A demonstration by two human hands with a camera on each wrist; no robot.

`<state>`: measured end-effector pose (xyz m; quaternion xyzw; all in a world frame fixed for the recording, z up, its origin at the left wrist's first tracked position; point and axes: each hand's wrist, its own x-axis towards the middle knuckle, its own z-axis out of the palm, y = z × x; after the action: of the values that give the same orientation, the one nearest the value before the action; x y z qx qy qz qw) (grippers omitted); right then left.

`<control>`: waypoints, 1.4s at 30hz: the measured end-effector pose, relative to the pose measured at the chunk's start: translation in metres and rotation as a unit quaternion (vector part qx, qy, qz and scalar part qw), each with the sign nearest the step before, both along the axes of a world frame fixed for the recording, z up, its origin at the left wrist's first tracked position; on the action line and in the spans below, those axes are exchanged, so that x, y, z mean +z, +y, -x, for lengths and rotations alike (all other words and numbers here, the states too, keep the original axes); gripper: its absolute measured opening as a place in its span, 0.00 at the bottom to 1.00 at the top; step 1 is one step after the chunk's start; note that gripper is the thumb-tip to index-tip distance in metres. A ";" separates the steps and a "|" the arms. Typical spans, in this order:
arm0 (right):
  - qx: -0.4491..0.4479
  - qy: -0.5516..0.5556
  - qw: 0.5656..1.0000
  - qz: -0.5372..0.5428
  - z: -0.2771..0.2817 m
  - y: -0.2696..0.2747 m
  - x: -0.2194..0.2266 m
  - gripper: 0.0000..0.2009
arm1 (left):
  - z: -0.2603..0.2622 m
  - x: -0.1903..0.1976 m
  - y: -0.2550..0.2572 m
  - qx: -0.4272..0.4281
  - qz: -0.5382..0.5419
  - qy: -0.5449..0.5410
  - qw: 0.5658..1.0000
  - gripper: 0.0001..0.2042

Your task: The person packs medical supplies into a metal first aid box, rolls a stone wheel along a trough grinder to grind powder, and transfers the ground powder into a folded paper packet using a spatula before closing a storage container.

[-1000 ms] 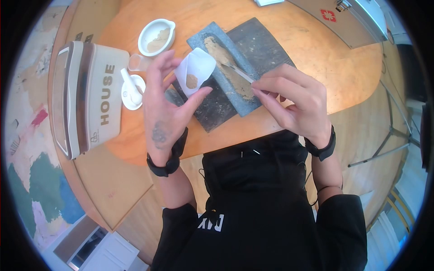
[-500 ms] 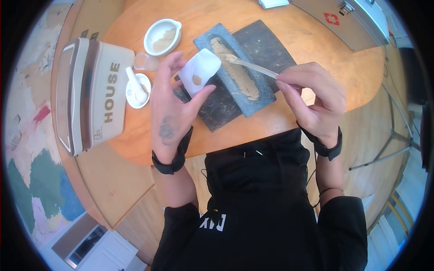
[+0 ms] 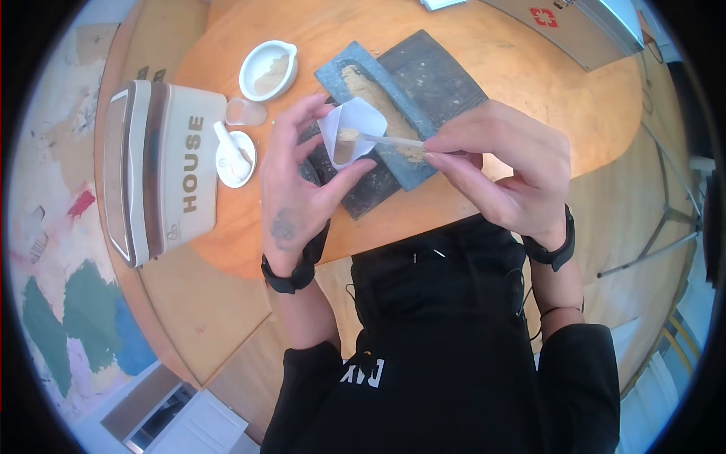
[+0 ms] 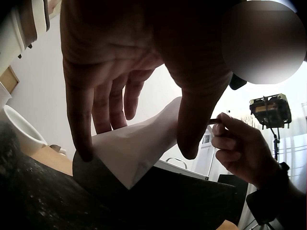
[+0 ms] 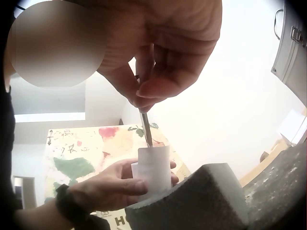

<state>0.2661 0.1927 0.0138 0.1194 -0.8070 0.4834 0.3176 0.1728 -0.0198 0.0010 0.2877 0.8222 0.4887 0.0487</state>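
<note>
My left hand (image 3: 296,185) holds a white folded paper cone (image 3: 368,113), thumb on the near side and fingers on the far side. Brown powder shows inside it. With thumb and fingertips, my right hand (image 3: 518,163) pinches a slim spatula (image 3: 397,141), whose tip carries a little powder over the cone's mouth. In the right wrist view the spatula (image 5: 146,125) points down into the top of the paper cone (image 5: 156,165). Behind the hands, a grey stone trough (image 3: 406,94) with a long bed of tan powder (image 3: 370,87) lies on a dark board (image 3: 446,68).
A white spouted bowl (image 3: 248,82) of powder stands at the back left, near a small clear cup (image 3: 246,112). A white pestle (image 3: 231,149) lies on a small dish (image 3: 243,180). Left is a beige box (image 3: 193,170) marked HOUSE; back right, a metal case (image 3: 582,34).
The spatula tip was in the trough's powder, then rose with powder on it, and has moved left over the paper cone. The left hand has shifted slightly right, still holding the cone.
</note>
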 end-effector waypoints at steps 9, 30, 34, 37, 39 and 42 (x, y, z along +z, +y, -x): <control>0.034 -0.004 0.998 0.061 0.002 -0.001 0.005 0.06 | -0.004 -0.001 -0.004 -0.029 -0.016 0.011 0.999 0.35; 0.008 -0.007 0.998 -0.069 0.043 0.029 0.020 0.05 | -0.011 -0.003 -0.012 -0.001 -0.163 -0.123 0.979 0.36; 0.002 -0.018 0.985 -0.171 0.063 0.021 0.030 0.03 | -0.010 -0.005 -0.012 0.016 -0.139 -0.137 0.981 0.38; 0.000 -0.014 0.984 -0.177 0.080 0.014 0.030 0.04 | -0.008 -0.008 -0.014 0.022 -0.126 -0.120 0.984 0.39; -0.005 -0.009 0.986 -0.168 0.089 0.014 0.033 0.06 | -0.007 -0.009 -0.016 0.023 -0.119 -0.113 0.986 0.39; 0.052 -0.068 0.982 -0.167 0.106 0.021 0.040 0.05 | -0.007 -0.011 -0.021 0.025 -0.130 -0.124 0.983 0.39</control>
<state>0.1599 0.2137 0.0534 0.1798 -0.8888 0.3644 0.2118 0.1799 -0.0408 -0.0102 0.2078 0.7465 0.6242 0.0998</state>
